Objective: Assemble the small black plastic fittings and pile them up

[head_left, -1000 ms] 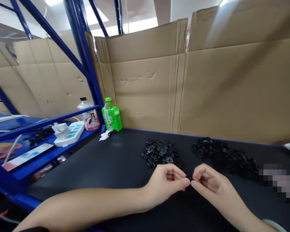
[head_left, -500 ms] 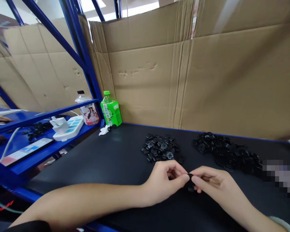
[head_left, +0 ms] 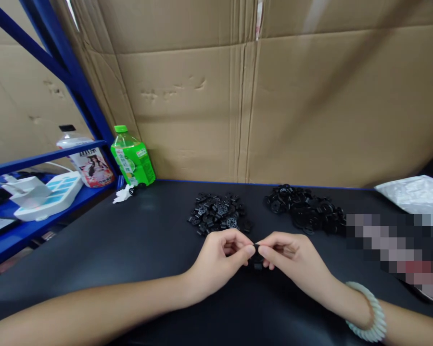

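My left hand [head_left: 222, 257] and my right hand [head_left: 292, 254] meet over the black tabletop, both pinching one small black part [head_left: 257, 259] between thumbs and fingers. The fingers cover much of the part, so its shape is hard to tell. Just behind my left hand lies a pile of small black pieces [head_left: 220, 211], some of them round with holes. A second heap of black round parts [head_left: 310, 209] sits farther right, beyond my right hand. A pale beaded bracelet is on my right wrist.
A green bottle [head_left: 133, 158] and a crumpled white scrap [head_left: 122, 194] stand at the table's back left. On the blue shelf are another bottle [head_left: 94, 166] and a white power strip [head_left: 54, 194]. Cardboard [head_left: 187, 110] walls the back; a plastic bag [head_left: 414, 192] lies right.
The view has turned right and down, bringing the plastic bag and bracelet into sight. Both hands still pinch the small black part together.
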`<state>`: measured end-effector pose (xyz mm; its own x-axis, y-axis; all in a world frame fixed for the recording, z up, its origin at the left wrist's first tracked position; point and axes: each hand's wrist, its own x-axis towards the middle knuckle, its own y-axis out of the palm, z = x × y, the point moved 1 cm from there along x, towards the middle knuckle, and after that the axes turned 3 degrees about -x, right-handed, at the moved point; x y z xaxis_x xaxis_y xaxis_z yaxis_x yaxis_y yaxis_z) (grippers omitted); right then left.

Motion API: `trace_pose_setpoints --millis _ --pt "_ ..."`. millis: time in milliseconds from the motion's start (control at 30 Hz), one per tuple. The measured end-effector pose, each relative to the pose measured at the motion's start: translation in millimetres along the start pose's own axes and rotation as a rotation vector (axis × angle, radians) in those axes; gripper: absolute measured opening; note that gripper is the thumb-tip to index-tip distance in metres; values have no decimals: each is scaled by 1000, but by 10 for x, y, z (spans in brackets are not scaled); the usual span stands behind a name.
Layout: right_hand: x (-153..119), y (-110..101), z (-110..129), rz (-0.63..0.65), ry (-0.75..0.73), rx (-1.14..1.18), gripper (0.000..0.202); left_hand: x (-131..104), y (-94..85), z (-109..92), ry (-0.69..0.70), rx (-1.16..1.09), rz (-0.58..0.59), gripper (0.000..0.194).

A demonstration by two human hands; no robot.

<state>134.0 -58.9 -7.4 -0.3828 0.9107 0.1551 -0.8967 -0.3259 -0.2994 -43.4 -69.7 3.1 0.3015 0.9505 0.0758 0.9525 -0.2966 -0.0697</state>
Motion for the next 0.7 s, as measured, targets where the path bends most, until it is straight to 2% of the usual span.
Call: trace_pose_setpoints --millis 200,700 --pt "-17 -11 17 -11 -20 -24 23 0 -4 -17 11 85 6 17" --pt "-42 -10 45 -47 -26 -70 26 -23 23 -18 11 61 27 14"
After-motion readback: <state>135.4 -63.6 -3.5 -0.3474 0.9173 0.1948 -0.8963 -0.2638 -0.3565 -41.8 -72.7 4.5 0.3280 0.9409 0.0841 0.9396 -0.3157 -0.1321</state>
